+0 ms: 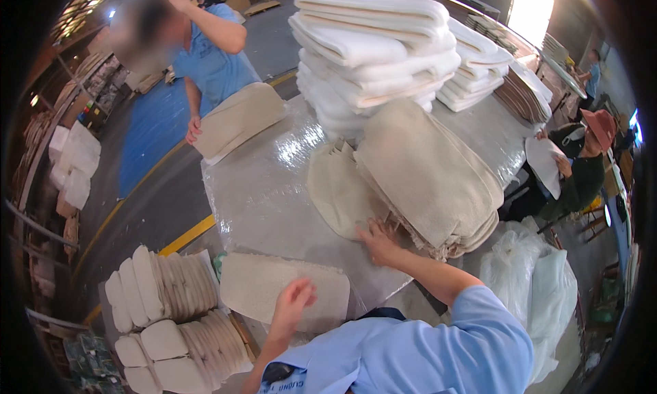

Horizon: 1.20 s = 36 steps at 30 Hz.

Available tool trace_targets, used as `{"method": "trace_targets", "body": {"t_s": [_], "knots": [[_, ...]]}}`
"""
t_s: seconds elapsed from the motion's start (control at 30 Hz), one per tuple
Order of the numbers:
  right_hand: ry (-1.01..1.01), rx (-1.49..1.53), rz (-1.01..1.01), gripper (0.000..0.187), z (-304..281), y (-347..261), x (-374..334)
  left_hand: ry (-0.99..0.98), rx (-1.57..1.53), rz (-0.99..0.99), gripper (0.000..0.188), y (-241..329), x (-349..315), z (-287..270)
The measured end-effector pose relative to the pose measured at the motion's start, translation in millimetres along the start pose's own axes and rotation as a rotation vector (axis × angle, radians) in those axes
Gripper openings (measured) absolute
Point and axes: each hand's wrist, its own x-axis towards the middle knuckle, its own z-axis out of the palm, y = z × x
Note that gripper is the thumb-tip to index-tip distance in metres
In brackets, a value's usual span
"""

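My right hand (380, 243) lies with spread fingers on the lower edge of a thin beige fabric piece (339, 188). Beside it, partly covering it, rests a thick stack of rounded beige fabric pieces (428, 164) with frayed lower edges. My left hand (294, 301), fingers loosely curled and holding nothing, hovers over a single beige fabric piece (274, 284) on the table's near edge. Both lie on the grey table, which has a shiny plastic covering (256, 209).
Folded white padding (373, 52) is piled at the table's far side. A co-worker (219, 58) touches another beige piece (239, 120) at the far left. Bundled beige pads (164, 291) stand at lower left, clear plastic bags (530, 284) at right. Another person (582, 161) sits at right.
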Motion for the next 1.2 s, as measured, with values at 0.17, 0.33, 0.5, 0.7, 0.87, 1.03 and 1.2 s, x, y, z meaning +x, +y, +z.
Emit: {"method": "trace_targets", "body": {"t_s": [0.17,0.33,0.5,0.7,0.87,1.03,1.2], "knots": [[0.108,0.070,0.019,0.050,39.5,77.5,55.4,0.354,-0.153,-0.059,0.032,-22.8,-83.8,-28.0],[0.181,0.307,-0.204,0.039,-27.0,7.1,123.5,0.725,-0.265,-0.016,0.032,-49.2,-135.1,-38.6],[0.170,0.574,-0.143,0.048,-201.7,-71.9,194.0,0.550,-0.246,0.119,0.034,-18.7,-96.8,-14.0],[0.269,1.233,0.130,0.064,-326.1,-31.3,210.8,0.293,-0.158,0.323,0.033,30.7,-43.3,20.0],[0.484,1.485,0.259,0.058,-347.7,85.1,122.2,0.345,-0.107,0.212,0.034,16.3,-54.8,8.1],[0.425,1.404,0.660,0.052,-260.1,233.2,-34.7,0.201,-0.023,0.066,0.039,-28.8,-44.6,-3.1],[0.437,1.314,0.894,0.051,-182.8,257.1,-108.9,0.096,0.571,-0.054,0.057,-4.9,-58.7,-5.8]]}}
